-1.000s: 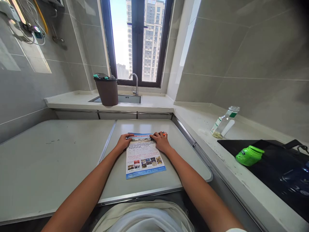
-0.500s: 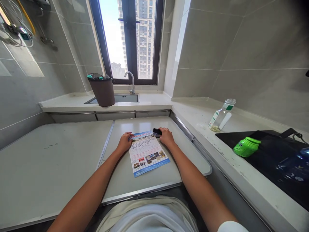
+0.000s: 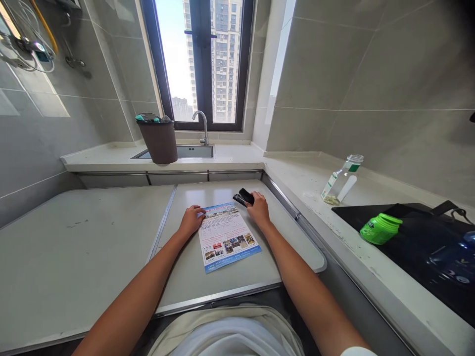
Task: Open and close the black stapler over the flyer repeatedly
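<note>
A printed flyer [image 3: 227, 236] with a blue border and small photos lies flat on the grey table [image 3: 193, 282] in front of me. My left hand [image 3: 191, 220] rests on its top left corner, fingers curled down onto the paper. My right hand [image 3: 257, 208] sits just past the flyer's top right corner, closed around a small black stapler [image 3: 244, 197] that is lifted off the paper and tilted.
A brown bin [image 3: 158, 138] stands beside the sink [image 3: 193, 151] and tap [image 3: 202, 124] under the window. On the right counter are a glass bottle [image 3: 340, 181], a green lidded jar [image 3: 380, 228] and a black cooktop [image 3: 419, 247]. A second table leaf [image 3: 74, 237] extends left.
My right hand has lifted off the flyer's top edge and drawn back to the right with the black stapler, which now shows above the paper. The left hand stays on the corner.
</note>
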A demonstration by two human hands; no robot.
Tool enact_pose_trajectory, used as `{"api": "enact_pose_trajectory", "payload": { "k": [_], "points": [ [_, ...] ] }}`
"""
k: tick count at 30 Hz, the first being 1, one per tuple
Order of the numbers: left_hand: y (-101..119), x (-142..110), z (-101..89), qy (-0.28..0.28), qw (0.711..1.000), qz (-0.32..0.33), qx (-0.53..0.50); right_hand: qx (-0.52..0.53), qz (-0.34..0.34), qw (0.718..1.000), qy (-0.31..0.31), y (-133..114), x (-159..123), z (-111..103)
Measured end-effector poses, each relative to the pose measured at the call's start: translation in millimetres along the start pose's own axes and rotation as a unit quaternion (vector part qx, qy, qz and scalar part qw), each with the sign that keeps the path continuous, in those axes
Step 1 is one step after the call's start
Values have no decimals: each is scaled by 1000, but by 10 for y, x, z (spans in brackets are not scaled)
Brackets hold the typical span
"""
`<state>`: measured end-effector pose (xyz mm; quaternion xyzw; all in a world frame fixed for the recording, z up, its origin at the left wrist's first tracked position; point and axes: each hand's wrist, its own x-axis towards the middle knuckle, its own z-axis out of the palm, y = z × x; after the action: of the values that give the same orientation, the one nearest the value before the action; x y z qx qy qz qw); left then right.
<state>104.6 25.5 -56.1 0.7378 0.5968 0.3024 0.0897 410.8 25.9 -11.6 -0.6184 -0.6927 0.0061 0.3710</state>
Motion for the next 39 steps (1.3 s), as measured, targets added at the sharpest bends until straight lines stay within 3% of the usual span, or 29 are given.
{"api": "enact_pose_trajectory", "payload": {
  "k": [8,15,17,22,29,34,39],
  "points": [
    [56,-4,-73,43,997,-47,-46,49,-113,984,-130,-550,-293,205],
    [32,2,-86,68,991,-78,-84,36,-163,970,-177,-659,-409,232],
    [24,2,-79,66,991,-81,-87,64,-164,963,-203,-619,-373,200],
    [-11,14,-45,60,993,-65,-75,140,-147,915,-349,-399,-225,44],
    [-70,8,-14,79,983,-97,-138,146,-63,885,-438,40,-99,-272],
    [-73,-1,-9,81,982,-94,-143,157,-93,891,-416,345,-102,-482],
    [-63,-3,-9,86,983,-86,-141,127,-96,920,-358,503,-188,-509]
  ]
}}
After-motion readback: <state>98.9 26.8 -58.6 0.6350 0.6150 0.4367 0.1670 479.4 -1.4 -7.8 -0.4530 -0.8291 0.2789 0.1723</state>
